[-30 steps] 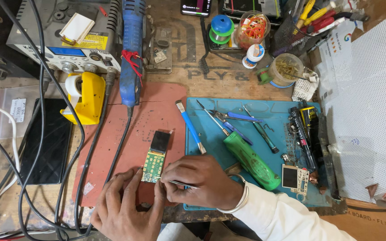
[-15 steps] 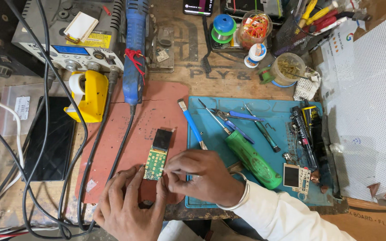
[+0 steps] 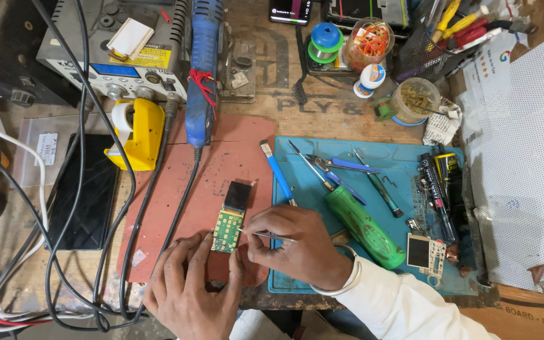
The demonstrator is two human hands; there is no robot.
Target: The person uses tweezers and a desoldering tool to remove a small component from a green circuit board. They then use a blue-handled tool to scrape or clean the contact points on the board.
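A small green circuit board with a black screen end (image 3: 231,215) lies on a reddish-brown mat (image 3: 221,164). My left hand (image 3: 187,286) rests on the mat just below the board, fingertips touching its lower edge. My right hand (image 3: 297,242) pinches thin metal tweezers (image 3: 266,235), whose tip touches the board's right side.
A blue mat (image 3: 398,170) holds a green-handled screwdriver (image 3: 363,226), a blue brush (image 3: 278,173), pliers, pens and another small board (image 3: 426,255). A soldering station (image 3: 121,50), a blue tool (image 3: 203,69), a yellow tape dispenser (image 3: 140,132), black cables and jars crowd the back.
Both hands stay at the board with only slight shifts; the view moved a little. The tweezer tip remains at the board's right edge.
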